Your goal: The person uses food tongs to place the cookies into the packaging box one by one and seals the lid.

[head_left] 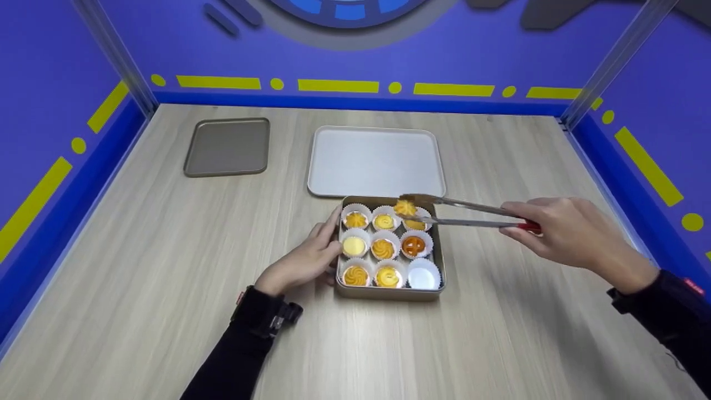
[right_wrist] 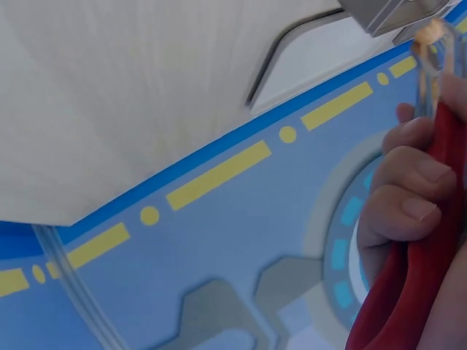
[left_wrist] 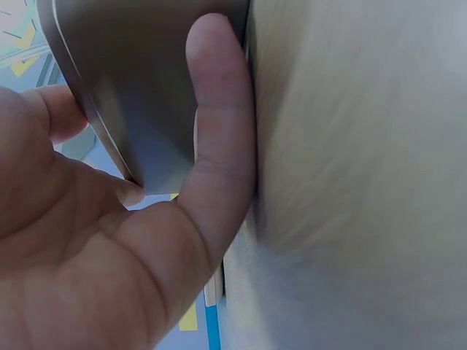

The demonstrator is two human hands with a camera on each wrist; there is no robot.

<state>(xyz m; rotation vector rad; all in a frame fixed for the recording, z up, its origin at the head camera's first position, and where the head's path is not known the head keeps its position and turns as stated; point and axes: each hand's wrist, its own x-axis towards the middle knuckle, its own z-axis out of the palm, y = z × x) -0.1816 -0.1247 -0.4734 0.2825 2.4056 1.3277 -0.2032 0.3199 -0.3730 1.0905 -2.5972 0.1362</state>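
A metal box [head_left: 389,294] holds paper cups [head_left: 424,275] in rows, most with a yellow or orange cookie [head_left: 383,248] inside; the front right cup is bare. My left hand [head_left: 303,255] rests against the box's left wall. Seen from the left wrist, one finger [left_wrist: 222,109] lies along that wall, low by the table, while other fingertips touch the rim. With my right hand [head_left: 572,230] I grip the red handles of metal tongs [head_left: 472,223]. Between the tong tips, over the back right cup, is a swirled yellow cookie [head_left: 405,208].
Directly behind the box lies a white tray [head_left: 376,161]. A smaller grey-brown tray [head_left: 228,147] lies at the back left. Blue and purple panels [head_left: 355,61] with yellow marks stand along the table's back and sides.
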